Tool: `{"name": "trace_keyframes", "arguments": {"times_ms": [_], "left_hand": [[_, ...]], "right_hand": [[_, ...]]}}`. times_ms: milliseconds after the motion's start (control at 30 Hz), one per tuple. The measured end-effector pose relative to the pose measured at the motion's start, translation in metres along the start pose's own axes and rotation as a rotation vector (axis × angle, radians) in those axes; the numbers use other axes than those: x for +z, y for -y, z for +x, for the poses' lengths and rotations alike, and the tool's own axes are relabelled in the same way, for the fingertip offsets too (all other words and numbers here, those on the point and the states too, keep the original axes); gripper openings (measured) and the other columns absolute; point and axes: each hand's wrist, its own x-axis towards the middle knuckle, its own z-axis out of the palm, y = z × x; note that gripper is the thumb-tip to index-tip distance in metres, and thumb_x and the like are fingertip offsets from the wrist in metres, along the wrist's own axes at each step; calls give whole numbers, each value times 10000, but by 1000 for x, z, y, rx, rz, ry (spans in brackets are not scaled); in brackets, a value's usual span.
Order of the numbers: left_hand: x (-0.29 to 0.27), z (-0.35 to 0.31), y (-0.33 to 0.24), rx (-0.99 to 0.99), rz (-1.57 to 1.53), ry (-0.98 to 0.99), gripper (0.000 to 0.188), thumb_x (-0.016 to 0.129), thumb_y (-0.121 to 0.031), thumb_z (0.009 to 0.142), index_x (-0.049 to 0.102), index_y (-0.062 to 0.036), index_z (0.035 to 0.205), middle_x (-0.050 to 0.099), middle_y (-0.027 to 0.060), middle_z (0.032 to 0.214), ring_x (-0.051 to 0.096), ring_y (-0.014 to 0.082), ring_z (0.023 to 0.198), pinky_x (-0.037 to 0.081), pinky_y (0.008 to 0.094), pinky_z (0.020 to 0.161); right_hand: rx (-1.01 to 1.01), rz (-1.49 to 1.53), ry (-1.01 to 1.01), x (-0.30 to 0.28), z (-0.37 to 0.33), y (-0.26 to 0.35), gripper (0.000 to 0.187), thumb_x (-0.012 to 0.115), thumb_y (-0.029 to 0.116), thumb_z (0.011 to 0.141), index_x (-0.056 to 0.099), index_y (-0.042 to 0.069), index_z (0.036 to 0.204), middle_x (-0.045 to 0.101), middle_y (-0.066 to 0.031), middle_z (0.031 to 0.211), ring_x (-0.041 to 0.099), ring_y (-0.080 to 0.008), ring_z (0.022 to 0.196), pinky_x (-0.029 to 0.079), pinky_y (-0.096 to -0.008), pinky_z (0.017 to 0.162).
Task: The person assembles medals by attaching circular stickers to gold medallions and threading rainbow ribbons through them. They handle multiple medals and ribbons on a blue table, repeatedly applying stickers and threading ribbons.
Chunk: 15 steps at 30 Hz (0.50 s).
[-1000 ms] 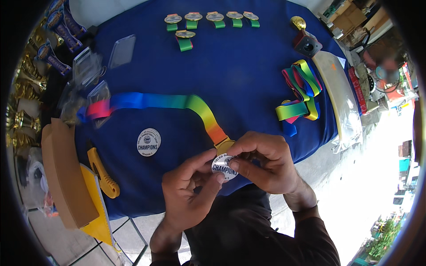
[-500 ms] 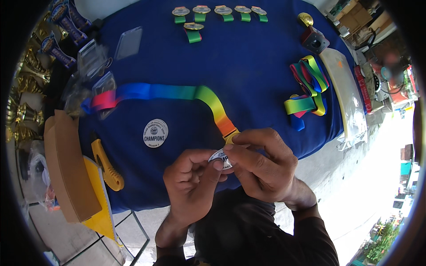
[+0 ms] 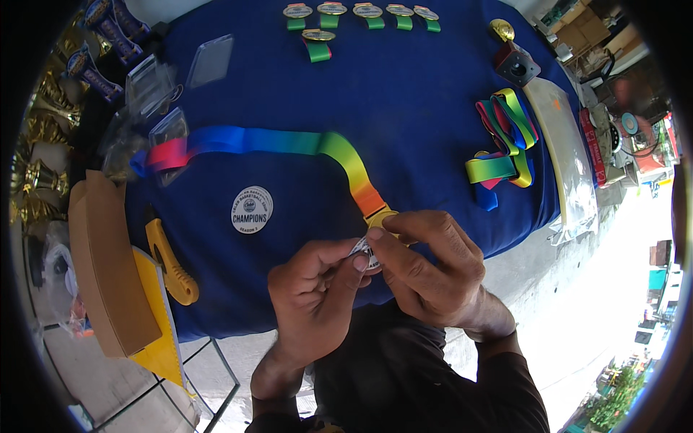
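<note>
My left hand [image 3: 317, 292] pinches a small round white sticker [image 3: 373, 258] with dark print between thumb and fingers. Closed in from the right, my right hand [image 3: 437, 270] has its fingertips at the sticker's upper edge. A gold medal [image 3: 379, 216] shows partly behind the right fingers; whether they also grip it is hidden. From the medal a rainbow ribbon [image 3: 285, 141] runs up and left across the blue cloth [image 3: 404, 94]. Another round white printed disc [image 3: 252, 210] lies flat, left of my hands.
Several gold medals [image 3: 367, 11] with green ribbons lie along the far side. At right are a folded rainbow ribbon [image 3: 514, 123], a dark box-shaped device [image 3: 517, 65] and a plastic bag [image 3: 567, 159]. A yellow cutter [image 3: 170, 261] and cardboard box [image 3: 112, 267] sit at left.
The sticker has turned and tilted between my fingers, so less of its face shows. Both hands stay nearly in place; the view has shifted slightly.
</note>
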Motion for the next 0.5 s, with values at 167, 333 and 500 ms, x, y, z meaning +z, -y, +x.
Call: {"name": "trace_keyframes", "arguments": {"times_ms": [167, 333, 500], "left_hand": [[0, 0, 0, 7, 8, 13, 130, 673, -12, 999, 644, 71, 1095, 747, 143, 954, 731, 129, 823, 645, 281, 736], [0, 0, 0, 21, 31, 12, 133, 671, -17, 1002, 646, 70, 1099, 745, 139, 953, 727, 124, 822, 644, 279, 731], [-1, -1, 0, 20, 32, 15, 133, 670, -17, 1003, 646, 70, 1101, 745, 136, 953, 724, 120, 814, 645, 278, 725]], "right_hand": [[11, -2, 8, -1, -2, 2, 463, 799, -77, 723, 748, 53, 1165, 673, -138, 1065, 696, -209, 810, 593, -303, 657], [-26, -38, 15, -2, -4, 1, 473, 790, -52, 702, 745, 34, 1165, 668, -142, 1068, 708, -241, 850, 611, -329, 680], [-79, -65, -3, 0, -6, -1, 474, 759, -14, 660, 747, -14, 1135, 667, -155, 1084, 719, -294, 898, 627, -364, 711]]}}
